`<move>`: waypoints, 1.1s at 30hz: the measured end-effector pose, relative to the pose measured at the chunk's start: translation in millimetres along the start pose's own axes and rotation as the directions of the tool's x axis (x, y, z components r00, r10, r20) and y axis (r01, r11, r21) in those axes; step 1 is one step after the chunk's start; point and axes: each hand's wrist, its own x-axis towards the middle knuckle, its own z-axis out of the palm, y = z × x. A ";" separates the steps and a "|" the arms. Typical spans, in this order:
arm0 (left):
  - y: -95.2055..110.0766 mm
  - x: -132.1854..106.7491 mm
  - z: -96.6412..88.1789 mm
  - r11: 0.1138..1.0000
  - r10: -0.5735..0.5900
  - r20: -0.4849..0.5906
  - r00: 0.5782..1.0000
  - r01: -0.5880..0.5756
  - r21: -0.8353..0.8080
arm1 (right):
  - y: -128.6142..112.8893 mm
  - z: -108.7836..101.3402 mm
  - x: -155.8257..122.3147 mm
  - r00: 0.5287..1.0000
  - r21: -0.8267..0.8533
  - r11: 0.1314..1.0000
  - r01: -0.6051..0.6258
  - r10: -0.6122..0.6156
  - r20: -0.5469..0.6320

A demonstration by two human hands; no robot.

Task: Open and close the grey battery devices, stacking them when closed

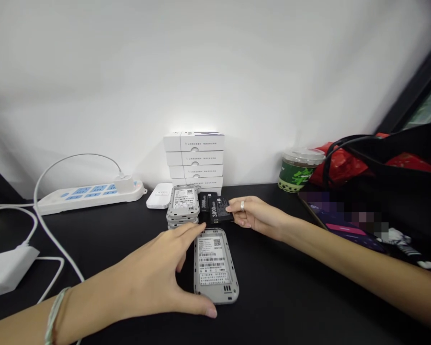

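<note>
A grey pocket-router device (214,264) lies back-up on the black table, its label-covered battery bay showing. My left hand (158,280) grips its left edge between thumb and fingers. Farther back, my right hand (253,215), with a ring on it, pinches a black "3000mAh" battery (221,210) at its right end. A second black battery (205,200) lies just behind it. A stack of several similar grey devices (183,203) stands left of the batteries.
Several white boxes (196,158) are stacked against the wall. A white cover (159,195), a power strip (89,194) with a plugged cable, and a white adapter (7,268) lie left. A lidded drink cup (298,168) and a black bag (391,191) sit right.
</note>
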 end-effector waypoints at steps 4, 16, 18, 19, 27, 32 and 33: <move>0.3 -2.6 -2.5 0.999 -0.002 0.033 0.999 0.004 -0.049 | -3.2 -1.7 -9.4 1.000 -0.021 1.000 0.012 -0.012 0.013; 7.1 -0.7 0.4 0.987 0.045 -0.077 0.996 -0.056 -0.154 | -2.4 24.6 -42.5 0.962 -0.207 0.965 0.161 -0.107 0.252; 8.3 -2.4 1.5 0.990 0.007 -0.090 0.996 -0.019 -0.141 | 1.4 23.2 -40.6 0.955 -0.245 0.952 0.185 -0.115 0.275; 8.7 -3.0 2.0 0.991 -0.001 -0.096 0.995 -0.012 -0.134 | 2.9 22.3 -39.7 0.952 -0.265 0.944 0.194 -0.116 0.282; 11.1 0.5 1.5 0.981 0.095 -0.139 0.986 -0.117 -0.156 | 7.0 21.7 -44.9 0.937 -0.544 0.768 0.339 -0.227 0.265; 6.2 0.3 2.1 0.994 0.055 -0.091 0.994 -0.063 -0.087 | 11.4 21.7 -57.9 0.882 -0.608 0.641 0.469 -0.307 0.358; 5.4 0.0 2.4 0.996 0.045 -0.079 0.996 -0.051 -0.079 | 13.0 22.0 -60.4 0.876 -0.615 0.626 0.480 -0.305 0.373</move>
